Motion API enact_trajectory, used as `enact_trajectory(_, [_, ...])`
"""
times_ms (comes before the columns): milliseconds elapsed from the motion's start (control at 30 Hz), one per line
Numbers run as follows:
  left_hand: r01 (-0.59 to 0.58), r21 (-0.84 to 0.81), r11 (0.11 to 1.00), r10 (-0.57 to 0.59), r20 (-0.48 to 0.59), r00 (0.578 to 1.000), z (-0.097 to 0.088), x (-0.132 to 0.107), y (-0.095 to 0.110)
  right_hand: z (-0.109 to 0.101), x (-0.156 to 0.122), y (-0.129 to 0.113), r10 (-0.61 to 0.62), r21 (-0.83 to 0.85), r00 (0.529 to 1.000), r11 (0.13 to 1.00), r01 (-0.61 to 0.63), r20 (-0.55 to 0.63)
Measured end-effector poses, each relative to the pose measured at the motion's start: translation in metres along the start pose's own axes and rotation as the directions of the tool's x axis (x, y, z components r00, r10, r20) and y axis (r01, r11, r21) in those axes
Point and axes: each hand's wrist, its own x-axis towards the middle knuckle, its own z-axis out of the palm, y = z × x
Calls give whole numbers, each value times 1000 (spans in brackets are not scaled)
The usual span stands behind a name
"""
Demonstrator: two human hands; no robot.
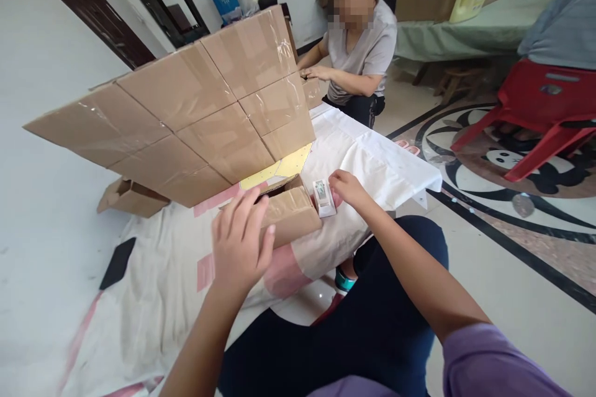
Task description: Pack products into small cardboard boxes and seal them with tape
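Note:
My left hand is open, its fingers spread over the near left side of a small open cardboard box. Whether its fingertips touch the box I cannot tell, and the box's contents are hidden. To the right of the box, a small white device with a grey display stands on the cloth. My right hand is close beside the device's right side, fingers bent and drawn together. Anything between these fingertips is too small to make out.
A large taped cardboard panel stands behind the box on the cloth-covered table. Another cardboard box is at left, near a black flat piece. A person crouches beyond the panel. A red chair stands at right.

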Motion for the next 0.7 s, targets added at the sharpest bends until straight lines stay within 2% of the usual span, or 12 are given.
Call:
enact_trajectory(100, [-82,191,978,37,229,973,25,10,-4,1,0,4,44,-44,999,998,-43,25])
enact_trajectory(133, [-103,229,968,36,279,960,32,9,-4,2,1,6,62,-52,998,997,-60,31])
enact_trajectory(200, [-111,249,962,30,308,951,42,6,-5,3,4,9,97,-60,994,994,-94,48])
enact_trajectory(367, [-101,216,971,38,276,960,43,5,-23,6,10,14,140,-74,987,988,-134,76])
enact_trajectory(533, [-58,233,971,27,136,990,45,5,-52,1,7,12,119,-119,988,987,-108,94])
enact_trajectory(700, [-46,272,961,20,96,995,49,2,-51,-5,0,2,166,-121,969,982,-145,184])
